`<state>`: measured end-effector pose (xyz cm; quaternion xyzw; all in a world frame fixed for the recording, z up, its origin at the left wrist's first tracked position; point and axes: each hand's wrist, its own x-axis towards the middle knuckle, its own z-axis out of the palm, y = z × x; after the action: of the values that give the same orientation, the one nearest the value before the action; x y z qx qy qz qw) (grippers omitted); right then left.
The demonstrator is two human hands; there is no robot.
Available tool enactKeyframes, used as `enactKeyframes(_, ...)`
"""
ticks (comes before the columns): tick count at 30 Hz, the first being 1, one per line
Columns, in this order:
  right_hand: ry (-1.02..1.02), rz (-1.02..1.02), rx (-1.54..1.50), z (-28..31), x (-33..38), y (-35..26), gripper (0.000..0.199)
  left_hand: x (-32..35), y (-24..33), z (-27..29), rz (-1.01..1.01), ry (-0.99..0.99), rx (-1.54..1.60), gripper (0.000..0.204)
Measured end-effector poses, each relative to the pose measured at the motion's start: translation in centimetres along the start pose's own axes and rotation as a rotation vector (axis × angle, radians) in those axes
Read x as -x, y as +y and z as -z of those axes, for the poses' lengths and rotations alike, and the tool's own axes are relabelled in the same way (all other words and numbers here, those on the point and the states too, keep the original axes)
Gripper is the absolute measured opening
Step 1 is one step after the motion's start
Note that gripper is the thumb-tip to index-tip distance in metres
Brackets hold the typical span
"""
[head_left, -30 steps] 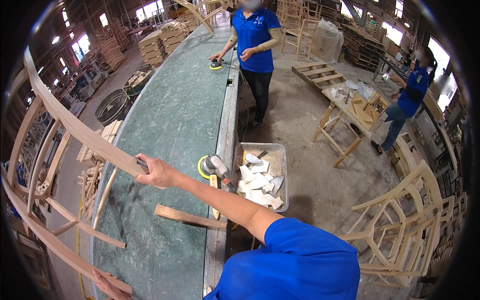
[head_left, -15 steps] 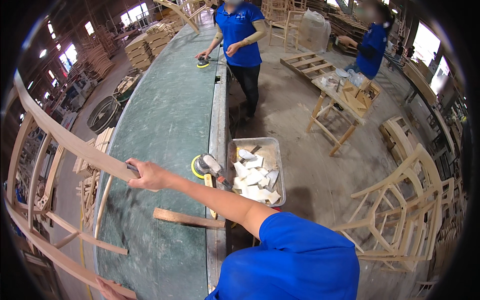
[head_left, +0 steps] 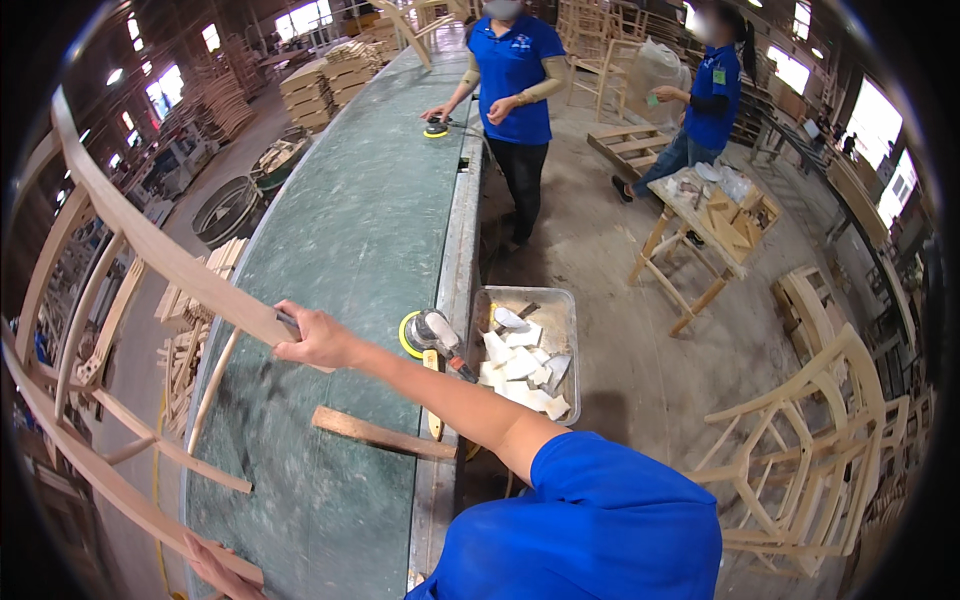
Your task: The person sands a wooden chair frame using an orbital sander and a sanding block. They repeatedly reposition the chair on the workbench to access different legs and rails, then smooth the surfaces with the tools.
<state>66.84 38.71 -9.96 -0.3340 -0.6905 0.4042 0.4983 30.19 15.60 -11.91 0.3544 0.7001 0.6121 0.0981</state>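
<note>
A pale wooden chair frame [head_left: 185,275] lies at the left, partly over the green-topped workbench [head_left: 350,200]. My right arm reaches left across the bench. My right hand [head_left: 320,340] is closed at the end of the frame's upper long rail, with a small dark piece [head_left: 287,320] under its fingers; its kind is unclear. At the lower left, my left hand [head_left: 215,572] holds the end of the lower long rail, partly cut off by the picture's rim. A loose wooden bar [head_left: 380,435] lies on the bench near my right forearm.
An orbital sander [head_left: 432,332] and a wood-handled brush [head_left: 435,400] lie at the bench's right edge. Beside it stands a metal tray [head_left: 572,340] of white scraps. A co-worker [head_left: 515,80] rests a hand on another sander [head_left: 436,127]. Chair frames [head_left: 800,450] stand at right.
The whole view has shifted slightly, moving the bench and tray rightward. The person at the far right has turned and holds a small green thing. Both my hands stay on the chair frame.
</note>
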Motion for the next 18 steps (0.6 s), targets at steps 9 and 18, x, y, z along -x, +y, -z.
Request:
enactKeyframes(9,-0.089,0.013,-0.125,-0.3,-0.6,2.0,0.053,1.7,0.7,-0.4,0.107,-0.027,0.304,0.057)
enactKeyframes(18,-0.021,-0.024,-0.086,-0.1,0.3,1.0,0.055,3.7,3.5,-1.6,0.153,-0.136,0.387,0.062)
